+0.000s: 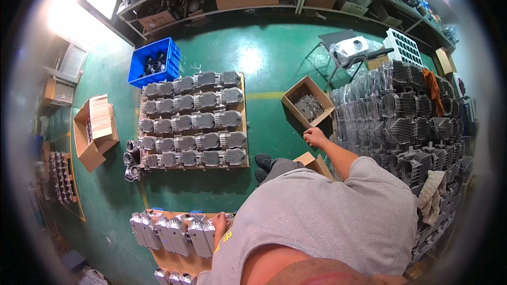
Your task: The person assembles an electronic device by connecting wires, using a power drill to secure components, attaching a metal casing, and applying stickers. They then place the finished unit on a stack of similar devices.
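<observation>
My right hand is closed, its fingers curled, just in front of an open cardboard box that holds many small metal pieces. Whatever those fingers may hold is too small to make out. Down at the left, my left hand is beside the end of a row of silver metal housings set on a brown board. Its fingers are bent together near a small dark piece at the row's end, and I cannot tell whether they grip it.
Ahead on the left, a pallet carries rows of grey finned castings. A blue crate of black parts stands behind it. Stacked finned castings rise at my right, near a chair. Another open carton sits far left.
</observation>
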`<state>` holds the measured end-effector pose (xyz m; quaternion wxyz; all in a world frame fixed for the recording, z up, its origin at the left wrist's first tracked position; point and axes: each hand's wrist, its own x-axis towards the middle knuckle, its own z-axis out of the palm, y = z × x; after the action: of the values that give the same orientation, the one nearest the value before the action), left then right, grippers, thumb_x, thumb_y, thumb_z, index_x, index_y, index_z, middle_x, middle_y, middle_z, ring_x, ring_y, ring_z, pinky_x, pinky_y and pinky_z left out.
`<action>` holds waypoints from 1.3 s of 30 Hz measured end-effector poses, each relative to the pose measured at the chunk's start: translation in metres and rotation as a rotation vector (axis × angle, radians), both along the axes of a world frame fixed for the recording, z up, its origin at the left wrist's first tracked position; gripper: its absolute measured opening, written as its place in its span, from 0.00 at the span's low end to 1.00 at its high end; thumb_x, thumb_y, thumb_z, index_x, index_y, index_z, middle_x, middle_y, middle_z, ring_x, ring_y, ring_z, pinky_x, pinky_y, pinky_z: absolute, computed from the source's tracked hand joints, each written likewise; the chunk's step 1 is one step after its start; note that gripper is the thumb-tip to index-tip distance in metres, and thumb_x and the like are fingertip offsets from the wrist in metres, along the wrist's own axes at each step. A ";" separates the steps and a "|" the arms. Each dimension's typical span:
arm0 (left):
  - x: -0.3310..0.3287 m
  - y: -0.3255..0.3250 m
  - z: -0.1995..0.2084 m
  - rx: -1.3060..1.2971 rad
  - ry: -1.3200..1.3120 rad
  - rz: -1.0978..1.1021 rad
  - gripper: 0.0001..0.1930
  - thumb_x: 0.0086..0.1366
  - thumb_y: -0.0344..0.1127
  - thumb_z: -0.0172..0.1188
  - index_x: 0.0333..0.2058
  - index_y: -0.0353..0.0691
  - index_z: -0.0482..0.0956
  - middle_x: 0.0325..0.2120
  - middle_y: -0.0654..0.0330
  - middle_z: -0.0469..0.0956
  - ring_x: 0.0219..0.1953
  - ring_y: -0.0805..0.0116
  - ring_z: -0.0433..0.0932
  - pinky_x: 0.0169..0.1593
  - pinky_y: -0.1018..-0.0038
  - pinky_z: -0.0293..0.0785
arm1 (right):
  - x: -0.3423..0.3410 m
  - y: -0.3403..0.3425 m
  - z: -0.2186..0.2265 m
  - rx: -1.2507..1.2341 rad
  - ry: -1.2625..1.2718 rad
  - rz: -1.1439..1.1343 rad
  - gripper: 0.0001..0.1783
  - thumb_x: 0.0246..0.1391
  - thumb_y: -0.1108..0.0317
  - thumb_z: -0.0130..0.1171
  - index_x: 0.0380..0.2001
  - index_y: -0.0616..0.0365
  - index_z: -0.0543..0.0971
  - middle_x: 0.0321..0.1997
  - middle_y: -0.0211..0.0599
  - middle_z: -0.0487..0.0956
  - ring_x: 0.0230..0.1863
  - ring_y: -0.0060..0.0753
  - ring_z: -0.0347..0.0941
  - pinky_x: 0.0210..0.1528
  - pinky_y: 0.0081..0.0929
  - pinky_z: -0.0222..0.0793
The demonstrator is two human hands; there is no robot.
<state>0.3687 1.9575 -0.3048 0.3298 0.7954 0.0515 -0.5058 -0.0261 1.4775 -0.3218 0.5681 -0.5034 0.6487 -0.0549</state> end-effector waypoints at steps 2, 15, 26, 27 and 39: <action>-0.008 -0.010 -0.021 -0.029 0.013 0.014 0.10 0.71 0.35 0.56 0.43 0.33 0.76 0.26 0.59 0.77 0.18 0.75 0.69 0.18 0.76 0.66 | 0.003 0.003 0.011 0.000 0.012 0.023 0.12 0.52 0.70 0.63 0.40 0.63 0.84 0.28 0.35 0.83 0.25 0.25 0.79 0.24 0.25 0.76; 0.093 -0.249 -0.054 -0.038 -0.101 -0.285 0.11 0.67 0.36 0.59 0.42 0.34 0.82 0.24 0.59 0.81 0.22 0.73 0.76 0.25 0.73 0.73 | -0.080 -0.049 -0.029 -0.070 0.266 0.008 0.08 0.46 0.69 0.63 0.26 0.62 0.86 0.20 0.35 0.81 0.19 0.27 0.76 0.22 0.28 0.73; 0.129 -0.588 0.005 -0.149 -0.120 -0.649 0.12 0.70 0.37 0.58 0.45 0.34 0.77 0.26 0.59 0.79 0.20 0.76 0.71 0.21 0.77 0.67 | -0.040 -0.273 -0.012 -0.155 0.044 -0.382 0.08 0.47 0.68 0.62 0.26 0.61 0.85 0.19 0.32 0.80 0.20 0.26 0.76 0.24 0.28 0.72; 0.127 -0.616 0.017 -0.186 -0.083 -0.635 0.12 0.71 0.36 0.57 0.46 0.34 0.76 0.26 0.59 0.79 0.20 0.76 0.71 0.21 0.77 0.68 | -0.041 -0.290 -0.015 -0.199 0.054 -0.374 0.08 0.47 0.67 0.62 0.26 0.61 0.85 0.19 0.32 0.80 0.20 0.26 0.76 0.24 0.28 0.72; 0.253 -0.891 -0.040 -0.135 -0.146 -0.744 0.11 0.63 0.38 0.62 0.33 0.35 0.84 0.19 0.60 0.79 0.21 0.73 0.76 0.23 0.71 0.71 | 0.021 -0.390 -0.016 0.011 0.069 -0.462 0.06 0.47 0.71 0.60 0.22 0.60 0.82 0.18 0.35 0.78 0.16 0.29 0.74 0.18 0.31 0.67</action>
<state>0.6219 1.0662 -0.3444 0.1782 0.7702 -0.2975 -0.5353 -0.0053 1.0872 -0.3378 0.5205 -0.3401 0.7661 -0.1629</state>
